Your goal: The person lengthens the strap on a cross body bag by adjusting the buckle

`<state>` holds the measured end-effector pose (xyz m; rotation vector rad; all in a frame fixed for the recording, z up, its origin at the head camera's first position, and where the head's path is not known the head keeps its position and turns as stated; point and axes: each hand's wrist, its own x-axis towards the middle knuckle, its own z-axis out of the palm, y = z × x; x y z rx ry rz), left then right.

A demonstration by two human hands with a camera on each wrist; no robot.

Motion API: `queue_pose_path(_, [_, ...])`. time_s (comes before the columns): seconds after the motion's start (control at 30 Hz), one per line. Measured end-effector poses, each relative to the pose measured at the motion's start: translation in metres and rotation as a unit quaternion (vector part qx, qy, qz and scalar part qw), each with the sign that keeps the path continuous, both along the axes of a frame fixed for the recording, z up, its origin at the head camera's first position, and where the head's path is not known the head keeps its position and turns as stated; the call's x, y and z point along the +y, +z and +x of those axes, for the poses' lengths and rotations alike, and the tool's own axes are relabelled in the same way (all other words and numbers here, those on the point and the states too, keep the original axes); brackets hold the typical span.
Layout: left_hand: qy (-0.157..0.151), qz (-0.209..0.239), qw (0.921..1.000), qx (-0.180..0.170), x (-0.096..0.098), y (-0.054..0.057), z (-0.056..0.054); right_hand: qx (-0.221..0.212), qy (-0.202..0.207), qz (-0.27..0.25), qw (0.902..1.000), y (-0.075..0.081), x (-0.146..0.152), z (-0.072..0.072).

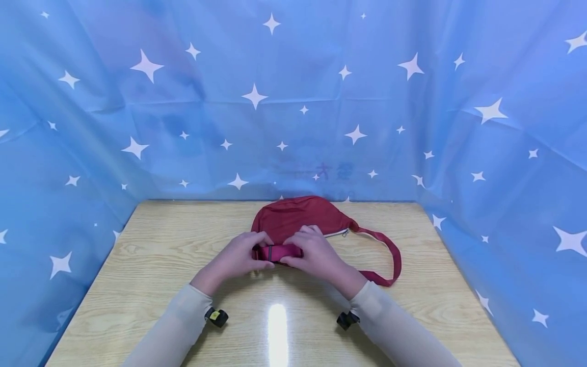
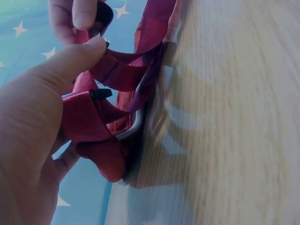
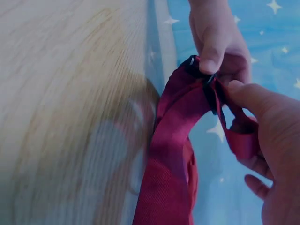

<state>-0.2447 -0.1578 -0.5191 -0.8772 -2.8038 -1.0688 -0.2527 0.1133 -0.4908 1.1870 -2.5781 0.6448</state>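
A dark red waist bag point(image 1: 300, 216) lies toward the back of the table, its zipper partly showing. In front of it, both hands hold the bag's red strap point(image 1: 285, 251) with a black slider buckle point(image 3: 209, 84) on it. My left hand point(image 1: 239, 254) pinches the strap's left part between thumb and fingers. Close beside it, my right hand point(image 1: 316, 253) grips the strap's right part. A loop of strap point(image 3: 241, 140) hangs within the right hand in the right wrist view. Some fingers are hidden behind the strap.
The wooden table point(image 1: 169, 244) carries a bright light reflection near its front. The bag's remaining strap point(image 1: 395, 260) curves out to the right. A blue curtain point(image 1: 293, 102) with white stars stands around the back and sides.
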Motion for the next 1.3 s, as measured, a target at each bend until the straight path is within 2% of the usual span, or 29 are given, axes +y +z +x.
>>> queue_pose_path(0.2, [-0.002,-0.003,1.0000,0.001,0.000,0.000,0.000,0.001,-0.002,-0.010,0.9999,-0.005,0.009,-0.001])
queue_pose_path(0.43, [-0.001,-0.003,1.0000,-0.001,-0.001,-0.001,0.000,-0.028,-0.015,-0.005,0.9995,-0.007,0.012,0.000])
queue_pose_path(0.5, [0.001,-0.005,1.0000,-0.002,-0.001,-0.001,0.001,-0.054,-0.017,-0.023,0.9981,-0.006,0.015,0.002])
queue_pose_path(0.6, [0.002,-0.008,1.0000,-0.003,-0.001,0.000,0.001,-0.115,-0.028,-0.062,0.9910,-0.005,0.024,0.006])
queue_pose_path(0.73, [0.005,-0.011,0.9999,-0.005,0.000,0.001,0.002,-0.169,-0.069,-0.075,0.9803,-0.012,0.041,0.012])
queue_pose_path(0.87, [0.012,-0.013,0.9998,-0.010,-0.001,0.000,0.002,-0.172,-0.115,-0.025,0.9780,-0.029,0.050,0.014])
queue_pose_path(1.0, [0.016,-0.012,0.9997,-0.016,-0.001,-0.002,0.001,-0.155,-0.127,0.014,0.9796,-0.039,0.053,0.018])
queue_pose_path(1.17, [0.015,-0.011,0.9997,-0.014,-0.003,-0.001,0.001,-0.148,-0.123,-0.018,0.9812,-0.037,0.062,0.018])
queue_pose_path(1.3, [0.014,-0.011,0.9997,-0.014,-0.005,-0.001,0.002,-0.146,-0.138,-0.027,0.9792,-0.035,0.077,0.014])
